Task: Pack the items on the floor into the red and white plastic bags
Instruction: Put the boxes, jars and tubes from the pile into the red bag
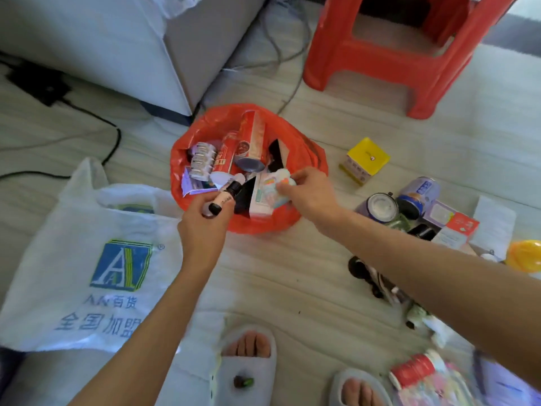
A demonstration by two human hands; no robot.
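Note:
The red plastic bag lies open on the floor, holding red cans, a strip of small cups and boxes. My left hand grips a small bottle with a black cap over the bag's near rim. My right hand holds a pastel packet over the bag's right side. The white plastic bag with a blue logo lies flat at the left. More items wait at the right: a yellow box, cans and small boxes.
A red plastic stool stands behind the bag. A grey sofa corner and black cables lie at the left. My slippered feet are at the bottom, with a red-capped container and packets beside them.

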